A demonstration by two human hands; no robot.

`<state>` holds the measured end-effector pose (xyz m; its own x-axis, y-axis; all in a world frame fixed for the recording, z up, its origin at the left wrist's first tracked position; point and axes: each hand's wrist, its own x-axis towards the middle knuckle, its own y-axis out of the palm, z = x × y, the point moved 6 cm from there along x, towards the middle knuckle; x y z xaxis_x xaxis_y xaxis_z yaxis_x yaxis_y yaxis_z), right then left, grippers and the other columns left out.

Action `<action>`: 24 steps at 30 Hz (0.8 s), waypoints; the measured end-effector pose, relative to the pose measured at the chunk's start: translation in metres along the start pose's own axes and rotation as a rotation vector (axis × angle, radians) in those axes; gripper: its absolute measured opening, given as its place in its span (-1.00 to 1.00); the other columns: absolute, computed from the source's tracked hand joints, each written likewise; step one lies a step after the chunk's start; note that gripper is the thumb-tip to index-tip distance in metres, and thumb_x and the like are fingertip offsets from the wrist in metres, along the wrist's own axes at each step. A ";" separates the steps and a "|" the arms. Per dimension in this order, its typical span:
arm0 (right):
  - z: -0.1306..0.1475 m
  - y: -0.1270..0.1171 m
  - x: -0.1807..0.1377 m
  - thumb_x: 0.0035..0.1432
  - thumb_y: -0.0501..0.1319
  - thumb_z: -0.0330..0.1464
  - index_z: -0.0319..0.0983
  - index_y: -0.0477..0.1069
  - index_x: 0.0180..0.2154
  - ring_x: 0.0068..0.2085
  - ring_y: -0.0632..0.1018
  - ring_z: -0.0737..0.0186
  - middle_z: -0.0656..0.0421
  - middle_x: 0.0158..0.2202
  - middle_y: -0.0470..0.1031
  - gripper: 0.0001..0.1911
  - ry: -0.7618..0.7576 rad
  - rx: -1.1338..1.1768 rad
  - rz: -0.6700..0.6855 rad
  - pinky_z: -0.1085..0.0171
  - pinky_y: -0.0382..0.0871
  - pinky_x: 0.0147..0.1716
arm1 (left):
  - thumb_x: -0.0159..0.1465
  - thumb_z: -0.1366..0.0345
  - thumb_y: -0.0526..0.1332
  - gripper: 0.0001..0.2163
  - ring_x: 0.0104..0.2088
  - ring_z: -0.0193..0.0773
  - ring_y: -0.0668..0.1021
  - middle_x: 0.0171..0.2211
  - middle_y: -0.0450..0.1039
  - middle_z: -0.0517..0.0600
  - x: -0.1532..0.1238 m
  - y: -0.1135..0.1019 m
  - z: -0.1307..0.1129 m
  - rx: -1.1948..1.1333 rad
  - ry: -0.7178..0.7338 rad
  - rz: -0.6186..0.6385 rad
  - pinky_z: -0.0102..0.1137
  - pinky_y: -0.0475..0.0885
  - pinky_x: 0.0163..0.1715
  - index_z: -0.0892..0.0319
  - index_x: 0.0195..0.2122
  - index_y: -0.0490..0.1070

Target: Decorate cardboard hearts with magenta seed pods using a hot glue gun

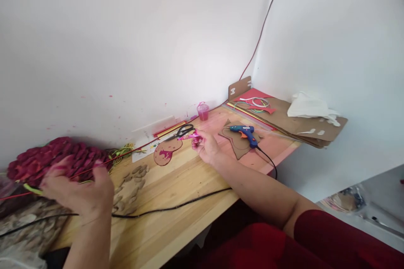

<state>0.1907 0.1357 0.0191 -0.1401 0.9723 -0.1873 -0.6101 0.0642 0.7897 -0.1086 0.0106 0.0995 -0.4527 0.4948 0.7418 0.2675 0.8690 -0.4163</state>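
My left hand (83,191) is at the lower left, its thumb and fingers apart, slightly blurred. It is in front of a magenta-painted piece (75,157) built of overlapping petal-like bits; I cannot tell whether they touch. Paint stains show on both hands' fingertips. At the middle of the table, my right hand (206,147) is closed on a slim pink-stained tool (187,137), pointing left; its exact kind is unclear. Left of that hand lies a heart-shaped cardboard piece (160,159) partly smeared with magenta paint. Behind it are black-handled scissors (185,129) and a plastic cup of pink paint (203,112).
A blue glue gun (244,129) rests on cut cardboard (237,145), its black cord (189,205) running across the wooden table (176,185). Cardboard sheets (284,113) with a white bag (311,106) lie at the right corner. Brown, unpainted bits (131,189) lie near my left hand.
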 end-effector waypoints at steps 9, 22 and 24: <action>0.000 -0.003 0.004 -0.08 0.33 -0.33 -0.21 0.35 -0.50 -0.58 0.33 0.37 0.28 -0.62 0.36 -0.83 -0.011 0.007 -0.018 0.33 0.13 -0.56 | 0.15 0.29 0.30 -0.53 0.09 0.16 0.43 0.04 0.45 0.22 -0.032 0.056 -0.073 -0.102 0.366 0.041 0.05 0.21 0.12 0.13 0.11 0.32; -0.002 -0.007 0.007 -0.11 0.33 -0.33 -0.22 0.36 -0.51 -0.57 0.32 0.37 0.28 -0.64 0.36 -0.84 -0.025 -0.014 -0.025 0.34 0.14 -0.56 | 0.13 0.34 0.28 -0.76 -0.09 0.08 0.50 -0.18 0.51 0.15 -0.051 0.089 -0.040 -0.137 0.377 0.223 -0.06 0.27 0.04 0.08 -0.15 0.47; -0.002 -0.007 0.006 -0.11 0.32 -0.33 -0.23 0.36 -0.51 -0.57 0.33 0.38 0.28 -0.63 0.36 -0.84 -0.021 -0.021 -0.031 0.35 0.15 -0.56 | 0.15 0.33 0.27 -0.78 -0.11 0.07 0.50 -0.20 0.52 0.16 -0.050 0.088 -0.040 -0.125 0.386 0.203 -0.06 0.28 0.01 0.10 -0.15 0.48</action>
<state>0.1927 0.1404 0.0108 -0.1048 0.9743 -0.1993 -0.6300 0.0900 0.7714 -0.0289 0.0620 0.0468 -0.0362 0.5947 0.8031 0.4298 0.7348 -0.5248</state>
